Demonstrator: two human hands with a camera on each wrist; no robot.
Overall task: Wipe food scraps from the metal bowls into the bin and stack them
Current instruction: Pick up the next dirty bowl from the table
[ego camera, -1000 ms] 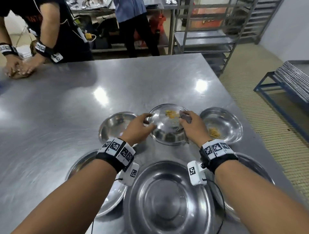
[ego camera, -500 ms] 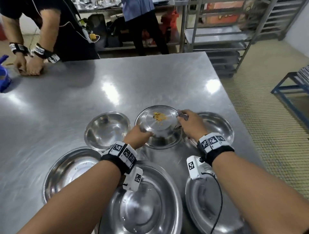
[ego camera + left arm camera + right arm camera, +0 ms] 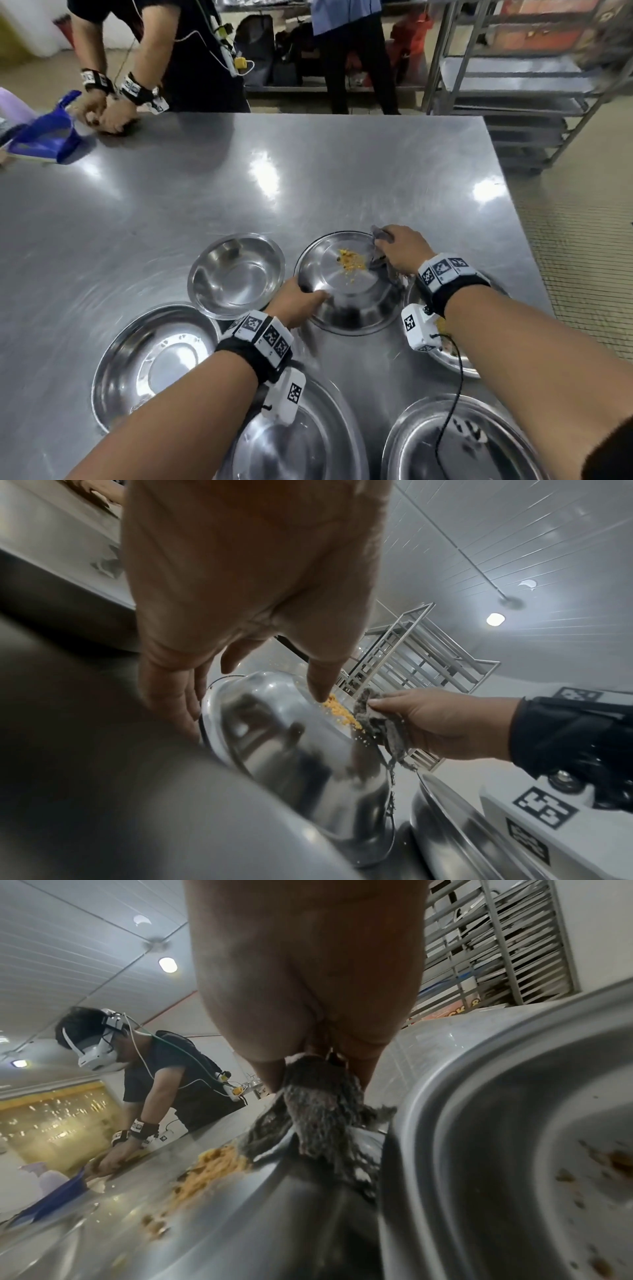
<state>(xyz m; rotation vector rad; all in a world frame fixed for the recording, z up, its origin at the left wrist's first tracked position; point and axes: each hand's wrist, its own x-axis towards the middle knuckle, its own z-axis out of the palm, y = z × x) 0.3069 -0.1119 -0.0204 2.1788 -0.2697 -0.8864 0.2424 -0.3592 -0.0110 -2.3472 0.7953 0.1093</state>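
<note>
Since the earlier frame the bowl (image 3: 346,274) has been tipped up on its near edge, its inside now facing away from the person, and the view has swung left. Left hand (image 3: 297,301) grips the near rim, fingers (image 3: 171,696) curled under the outer wall and thumb inside. Right hand (image 3: 400,250) pinches a grey rag (image 3: 373,723) at the far-right rim, touching the yellow scraps (image 3: 351,262) that cling to the bowl's floor. No bin shows in any view, so it probably lies off the worktop (image 3: 308,171) edge. To do this well, carry the bowl over the bin before sweeping, keep the tilt steady, and draw the rag in one stroke toward the low rim so crumbs don't scatter onto neighbouring bowls (image 3: 236,274).
</note>
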